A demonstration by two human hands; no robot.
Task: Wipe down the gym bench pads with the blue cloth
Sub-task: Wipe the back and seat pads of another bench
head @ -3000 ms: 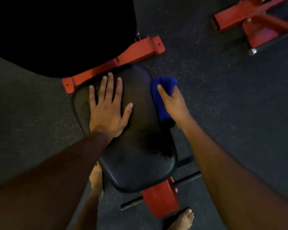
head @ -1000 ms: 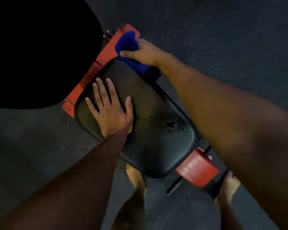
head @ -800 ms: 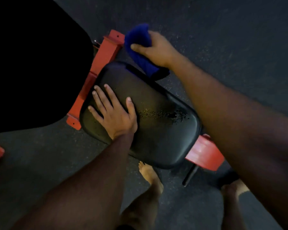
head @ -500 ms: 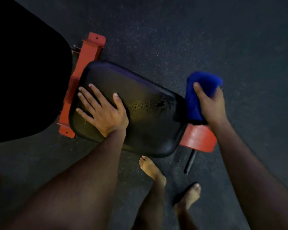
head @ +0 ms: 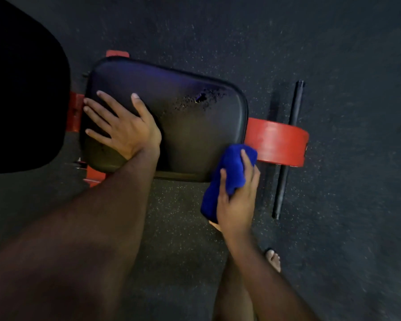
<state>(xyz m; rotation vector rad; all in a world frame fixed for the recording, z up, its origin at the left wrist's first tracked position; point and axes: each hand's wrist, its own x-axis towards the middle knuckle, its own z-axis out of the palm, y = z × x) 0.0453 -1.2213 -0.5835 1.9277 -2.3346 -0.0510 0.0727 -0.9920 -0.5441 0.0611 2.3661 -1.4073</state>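
Note:
A black seat pad (head: 190, 126) of the gym bench lies below me, with a worn, cracked patch near its upper right. My left hand (head: 123, 126) rests flat on the pad's left part, fingers spread. My right hand (head: 239, 200) grips the folded blue cloth (head: 227, 179) against the pad's near right corner and side edge. A larger black pad (head: 21, 89) fills the left of the view.
The red bench frame (head: 278, 144) sticks out to the right of the seat pad, crossed by a black bar (head: 287, 156) on the floor. Red frame parts (head: 73, 114) show between the two pads. Dark speckled rubber floor (head: 310, 42) surrounds everything. My bare foot (head: 273, 260) stands near the bottom right.
My right hand carried the cloth from the pad's far corner, round its right end, down to the near right corner. My left hand stayed flat on the pad while my viewpoint swung round it.

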